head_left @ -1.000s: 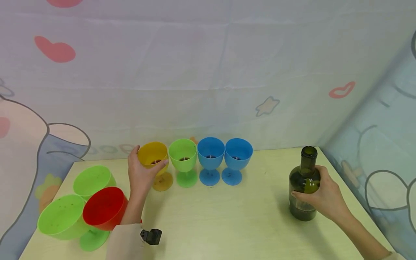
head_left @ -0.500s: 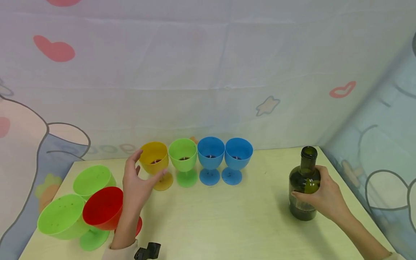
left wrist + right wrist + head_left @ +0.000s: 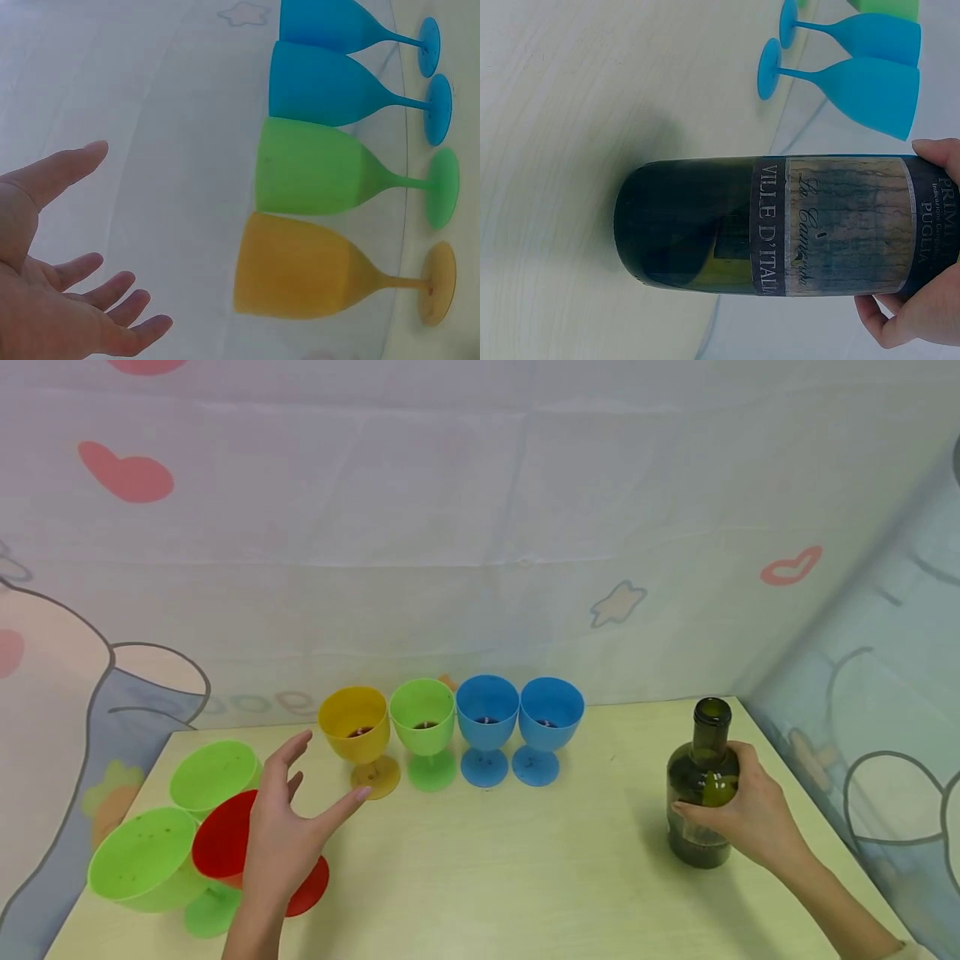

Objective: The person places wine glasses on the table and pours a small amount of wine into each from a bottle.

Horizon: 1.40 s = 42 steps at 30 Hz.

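My left hand is in the air with thumb and fingers spread, overlapping the red goblet in the head view. Just beyond its fingertips stands the yellow goblet, apart from the hand in the left wrist view. Beside that, in a row, come a green goblet and two blue goblets, the nearer one in the middle and the end one. Dark liquid shows in all of the row. On the right, my right hand grips an upright dark green wine bottle around its labelled body.
Two more green goblets, one in front and one behind, stand at the table's left side around the red one. A patterned cloth backdrop rises behind the pale table.
My left hand has let go of the yellow goblet and drawn back toward me and to the left, over the red goblet. The right hand and the bottle have stayed in place.
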Available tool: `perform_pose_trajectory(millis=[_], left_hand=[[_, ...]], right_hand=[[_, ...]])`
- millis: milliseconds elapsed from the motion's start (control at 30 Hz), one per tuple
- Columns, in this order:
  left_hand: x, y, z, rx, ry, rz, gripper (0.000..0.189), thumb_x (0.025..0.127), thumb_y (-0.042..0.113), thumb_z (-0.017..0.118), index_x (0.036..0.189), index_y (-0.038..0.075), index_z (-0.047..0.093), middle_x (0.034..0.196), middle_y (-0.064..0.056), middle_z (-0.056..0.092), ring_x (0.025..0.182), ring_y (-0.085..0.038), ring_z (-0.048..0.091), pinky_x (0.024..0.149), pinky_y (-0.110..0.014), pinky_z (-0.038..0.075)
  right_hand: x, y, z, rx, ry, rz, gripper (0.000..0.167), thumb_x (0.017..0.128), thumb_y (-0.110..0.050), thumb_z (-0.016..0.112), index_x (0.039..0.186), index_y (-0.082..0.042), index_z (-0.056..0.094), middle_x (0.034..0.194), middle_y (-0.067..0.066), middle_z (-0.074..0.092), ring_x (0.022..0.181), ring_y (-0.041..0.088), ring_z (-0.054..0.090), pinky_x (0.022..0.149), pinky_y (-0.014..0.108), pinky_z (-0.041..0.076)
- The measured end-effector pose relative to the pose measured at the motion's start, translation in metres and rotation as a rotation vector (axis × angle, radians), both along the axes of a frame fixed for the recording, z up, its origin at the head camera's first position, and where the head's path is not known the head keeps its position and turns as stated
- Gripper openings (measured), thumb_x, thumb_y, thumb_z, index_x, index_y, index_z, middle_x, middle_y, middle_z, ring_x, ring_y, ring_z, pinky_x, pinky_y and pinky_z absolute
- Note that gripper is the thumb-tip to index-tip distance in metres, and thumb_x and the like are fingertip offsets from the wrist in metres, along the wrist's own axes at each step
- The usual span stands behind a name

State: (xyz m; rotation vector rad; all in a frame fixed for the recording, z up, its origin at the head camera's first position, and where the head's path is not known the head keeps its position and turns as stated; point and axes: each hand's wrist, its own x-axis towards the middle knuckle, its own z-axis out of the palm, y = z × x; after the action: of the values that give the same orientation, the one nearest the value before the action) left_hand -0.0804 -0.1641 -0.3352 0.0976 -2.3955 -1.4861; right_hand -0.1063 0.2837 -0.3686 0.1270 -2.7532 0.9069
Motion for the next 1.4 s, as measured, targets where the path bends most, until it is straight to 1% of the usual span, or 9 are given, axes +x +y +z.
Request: perform_pose_trajectory(millis=[167,367,500,600,700,800,933,1133,1400], left_hand=[[0.010,-0.010,0.005,-0.029,-0.028,0.022,0.081,0.072,0.017,0.078,0.139,0.007,0.032,0.140,-0.008,0.034,0.128,-0.023,0.030,0.104,-0.040,0.027],[0.022,-0.025,0.009,0.012,-0.140,0.051,0.087,0.073,0.025,0.077,0.143,0.019,0.025,0.144,-0.004,0.028,0.129,-0.030,0.027,0.102,-0.047,0.028],[0.028,-0.037,0.007,0.011,-0.208,0.062,0.087,0.075,0.029,0.075,0.144,0.025,0.022,0.143,-0.002,0.028,0.125,-0.034,0.030,0.086,-0.027,0.045],[0.032,-0.048,0.002,-0.019,-0.265,0.074,0.088,0.076,0.034,0.074,0.144,0.027,0.019,0.137,-0.006,0.034,0.118,-0.031,0.035,0.068,-0.015,0.045],[0.036,-0.059,-0.004,-0.054,-0.320,0.071,0.090,0.076,0.038,0.073,0.145,0.026,0.016,0.136,-0.013,0.034,0.115,-0.035,0.037,0.066,-0.021,0.046],[0.039,-0.071,-0.010,-0.100,-0.353,0.054,0.093,0.076,0.040,0.072,0.146,0.023,0.013,0.142,-0.017,0.026,0.118,-0.043,0.033,0.073,-0.038,0.051],[0.041,-0.083,-0.017,-0.142,-0.381,0.039,0.096,0.076,0.041,0.072,0.147,0.017,0.011,0.146,-0.021,0.016,0.120,-0.052,0.024,0.076,-0.056,0.047],[0.041,-0.096,-0.027,-0.170,-0.401,0.043,0.099,0.076,0.041,0.072,0.146,0.010,0.009,0.145,-0.024,0.016,0.121,-0.054,0.022,0.082,-0.059,0.042],[0.034,-0.105,-0.038,-0.256,-0.435,0.018,0.105,0.073,0.047,0.072,0.147,0.009,0.007,0.143,-0.024,0.019,0.121,-0.047,0.024,0.082,-0.052,0.046]], right_hand=[[0.000,0.000,-0.001,0.001,0.003,-0.001,0.088,0.065,-0.021,0.082,0.126,0.010,0.027,0.108,0.031,0.048,0.094,0.048,0.050,0.073,0.058,0.042],[-0.001,-0.001,0.000,0.005,-0.006,0.001,0.089,0.065,-0.022,0.082,0.126,0.010,0.027,0.108,0.031,0.048,0.094,0.049,0.050,0.073,0.058,0.042],[-0.001,-0.001,0.000,0.005,-0.008,-0.001,0.088,0.065,-0.022,0.082,0.127,0.010,0.027,0.108,0.031,0.049,0.094,0.049,0.051,0.073,0.058,0.042],[0.000,0.000,0.001,0.007,-0.007,-0.004,0.088,0.065,-0.022,0.082,0.126,0.010,0.027,0.108,0.031,0.049,0.094,0.049,0.051,0.073,0.058,0.042],[0.000,0.000,0.001,0.007,-0.007,-0.006,0.088,0.065,-0.022,0.082,0.126,0.010,0.027,0.108,0.031,0.049,0.094,0.049,0.050,0.073,0.058,0.042],[0.000,0.001,0.000,0.003,-0.011,-0.007,0.088,0.065,-0.022,0.082,0.126,0.010,0.027,0.108,0.032,0.049,0.094,0.049,0.050,0.073,0.058,0.042],[0.001,0.001,0.001,-0.011,-0.028,-0.002,0.088,0.067,-0.023,0.082,0.127,0.009,0.026,0.110,0.031,0.048,0.095,0.049,0.050,0.074,0.058,0.042],[0.001,0.001,0.002,-0.020,-0.042,0.006,0.088,0.068,-0.024,0.081,0.128,0.009,0.025,0.111,0.031,0.048,0.095,0.048,0.051,0.074,0.057,0.043],[0.001,0.002,0.001,-0.019,-0.031,0.003,0.089,0.067,-0.022,0.081,0.128,0.009,0.025,0.111,0.031,0.047,0.096,0.048,0.050,0.074,0.058,0.042]])
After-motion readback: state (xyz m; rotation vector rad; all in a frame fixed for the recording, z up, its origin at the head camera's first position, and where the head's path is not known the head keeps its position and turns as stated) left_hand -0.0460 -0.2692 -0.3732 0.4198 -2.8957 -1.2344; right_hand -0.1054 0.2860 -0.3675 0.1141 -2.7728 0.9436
